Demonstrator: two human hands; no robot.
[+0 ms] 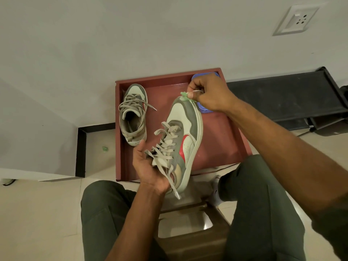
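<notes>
Right hand (209,93) is curled tight, pinching a small green scrap (185,96) right at the toe of the grey-and-white sneaker (185,129). Left hand (148,166) grips that sneaker at its heel end, tilted above the red tray (216,142). The second sneaker (133,113) lies in the tray, with a blue container (205,74) behind the right hand.

I've got the L hand (148,166) gripping the heel end of a grey/white sneaker (180,140), held up w/ the toe pointing away and the sole edge turned to the R. The R hand (209,93) pinches a small green wad (185,96) that touches the toe tip. A blue tub (205,75) sits just beyond the R hand, partly hidden by it. Beyond the L hand, a 2nd sneaker (133,115) sits upright in the red tray (216,140). There's a green scrap (104,148) on the floor, well L of the L hand.
</notes>
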